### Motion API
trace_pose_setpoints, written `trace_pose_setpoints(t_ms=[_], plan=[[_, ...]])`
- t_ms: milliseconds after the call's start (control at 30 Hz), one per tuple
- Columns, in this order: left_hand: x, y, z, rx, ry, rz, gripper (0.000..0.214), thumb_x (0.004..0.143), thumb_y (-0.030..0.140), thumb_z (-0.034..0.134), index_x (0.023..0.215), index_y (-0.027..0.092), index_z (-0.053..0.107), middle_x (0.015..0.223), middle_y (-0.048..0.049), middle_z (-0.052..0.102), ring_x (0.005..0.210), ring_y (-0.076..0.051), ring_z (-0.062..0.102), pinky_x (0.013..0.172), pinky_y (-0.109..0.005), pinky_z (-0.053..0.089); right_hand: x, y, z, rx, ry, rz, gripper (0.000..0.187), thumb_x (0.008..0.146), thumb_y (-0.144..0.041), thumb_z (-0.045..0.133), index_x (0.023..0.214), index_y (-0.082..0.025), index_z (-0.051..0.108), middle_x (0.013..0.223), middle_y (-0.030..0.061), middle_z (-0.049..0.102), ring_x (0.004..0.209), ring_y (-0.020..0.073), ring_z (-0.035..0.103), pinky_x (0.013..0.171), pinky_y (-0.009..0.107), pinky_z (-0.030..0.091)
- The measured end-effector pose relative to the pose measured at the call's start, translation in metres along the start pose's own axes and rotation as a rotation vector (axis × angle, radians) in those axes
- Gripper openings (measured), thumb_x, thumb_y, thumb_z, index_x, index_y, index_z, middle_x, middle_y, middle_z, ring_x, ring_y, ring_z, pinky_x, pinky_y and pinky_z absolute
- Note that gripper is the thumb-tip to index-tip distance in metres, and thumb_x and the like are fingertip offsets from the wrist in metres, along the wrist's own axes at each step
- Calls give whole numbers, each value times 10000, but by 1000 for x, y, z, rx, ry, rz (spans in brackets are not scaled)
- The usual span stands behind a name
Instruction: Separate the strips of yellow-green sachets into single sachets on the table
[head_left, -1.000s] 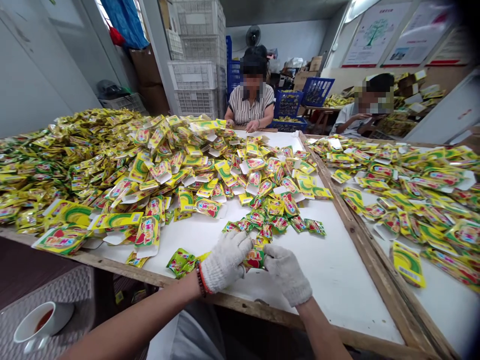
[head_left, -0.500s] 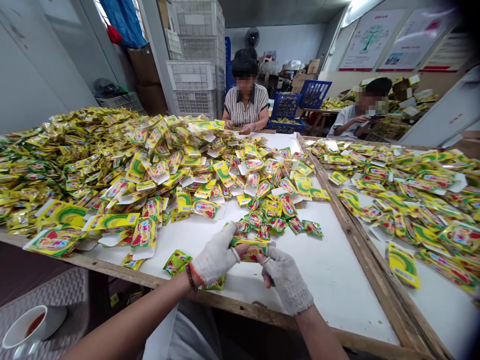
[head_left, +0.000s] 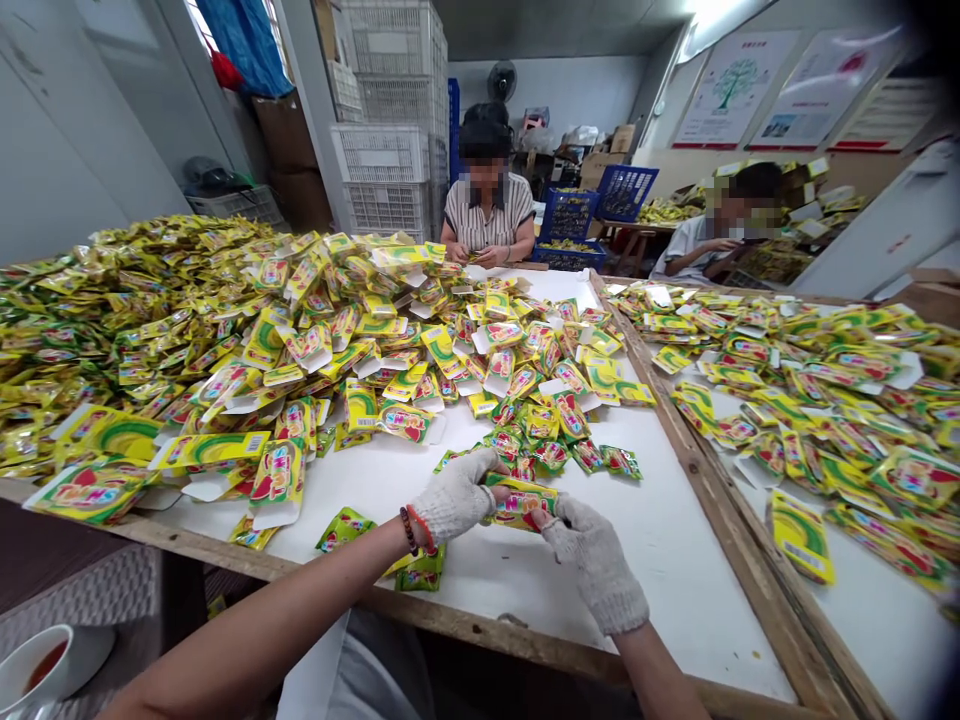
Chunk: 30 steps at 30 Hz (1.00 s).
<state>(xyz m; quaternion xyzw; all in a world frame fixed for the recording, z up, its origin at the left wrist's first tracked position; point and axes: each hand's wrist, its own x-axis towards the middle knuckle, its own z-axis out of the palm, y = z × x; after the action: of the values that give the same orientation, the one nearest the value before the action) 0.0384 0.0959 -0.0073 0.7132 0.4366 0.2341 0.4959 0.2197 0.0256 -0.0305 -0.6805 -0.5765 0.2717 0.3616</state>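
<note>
Between my hands is a small yellow candy box (head_left: 517, 507) printed with bright lettering, held level over the white tabletop (head_left: 480, 580). My left hand (head_left: 456, 498), in a fingerless knitted glove, grips its left end. My right hand (head_left: 598, 562), gloved the same way, pinches the right end with thumb and fingers. Just beyond lie several small green-and-red candy packets (head_left: 551, 455). Near my left forearm rest a green packet (head_left: 343, 528) and another green packet (head_left: 421, 572), partly hidden by the arm.
A large heap of yellow packets (head_left: 150, 300) and flat boxes covers the left and back. A wooden divider (head_left: 697, 470) separates more boxes (head_left: 801, 535) on the right. A cup (head_left: 56, 660) stands low at left. Two people (head_left: 489, 215) sit beyond the table.
Both hands have shifted slightly right with the box. The box has turned so more of its lettered front faces me.
</note>
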Motion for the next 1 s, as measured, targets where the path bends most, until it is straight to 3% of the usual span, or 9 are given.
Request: trace_pose_setpoints(t_ms=[67, 167, 300, 400, 467, 567, 700, 867, 1000], plan=[[11, 0, -2, 47, 37, 93, 268, 798, 357, 565, 999, 180, 568, 792, -9, 598, 658, -123, 547, 567, -218, 447, 2, 0, -10, 135, 39, 64, 384, 716, -495, 620, 495, -214, 481, 395, -33, 449, 430, 122, 421, 440, 248, 322], [35, 3, -13, 247, 155, 168, 334, 820, 457, 543, 1008, 182, 573, 845, -27, 610, 746, -152, 557, 648, -246, 446, 14, 6, -43, 492, 366, 100, 306, 723, -502, 622, 622, -214, 592, 500, -6, 549, 464, 133, 475, 440, 252, 372], [70, 2, -28, 655, 317, 3, 372, 810, 551, 508, 870, 196, 603, 862, -57, 606, 817, -201, 563, 726, -294, 421, 44, 20, -86, 799, 670, 22, 288, 775, -537, 492, 886, -288, 586, 850, 3, 635, 640, 133, 585, 570, 278, 489], [86, -1, -26, 735, 314, -31, 378, 745, 564, 566, 740, 187, 604, 859, -82, 597, 828, -236, 563, 737, -329, 406, 72, 23, -81, 524, 505, 86, 325, 746, -506, 538, 934, -247, 598, 830, 9, 632, 605, 134, 584, 542, 271, 461], [89, 0, -20, 708, 303, 20, 324, 722, 511, 608, 703, 189, 591, 841, -69, 592, 822, -231, 555, 730, -325, 396, 91, 21, -63, 73, 315, 106, 347, 760, -519, 514, 819, -201, 638, 725, 29, 622, 625, 161, 578, 557, 280, 429], [83, 3, -12, 659, 305, 79, 189, 765, 388, 591, 733, 204, 566, 774, -16, 580, 766, -178, 537, 679, -278, 382, 120, 17, -30, -197, 227, 86, 354, 678, -523, 630, 563, -191, 585, 701, 85, 617, 775, 231, 580, 673, 323, 411], [71, 1, -17, 438, 355, 72, 134, 789, 325, 572, 741, 206, 533, 644, 36, 523, 629, -125, 482, 573, -225, 363, 143, 13, -4, -237, 240, 66, 241, 615, -374, 711, 572, -192, 559, 836, 116, 625, 889, 260, 555, 753, 342, 392], [55, -12, -33, -17, 378, -22, 152, 758, 316, 595, 797, 182, 537, 636, 48, 499, 594, -100, 482, 548, -206, 398, 128, 1, -9, -152, 239, -21, 199, 759, -373, 566, 823, -187, 598, 885, 71, 641, 849, 204, 565, 730, 296, 425], [37, -9, -33, -207, 303, -65, 220, 738, 358, 618, 803, 165, 533, 678, 31, 522, 603, -106, 519, 536, -216, 427, 95, -13, -17, 132, -44, -129, 266, 773, -427, 555, 864, -180, 592, 766, 12, 639, 681, 157, 564, 604, 255, 449]])
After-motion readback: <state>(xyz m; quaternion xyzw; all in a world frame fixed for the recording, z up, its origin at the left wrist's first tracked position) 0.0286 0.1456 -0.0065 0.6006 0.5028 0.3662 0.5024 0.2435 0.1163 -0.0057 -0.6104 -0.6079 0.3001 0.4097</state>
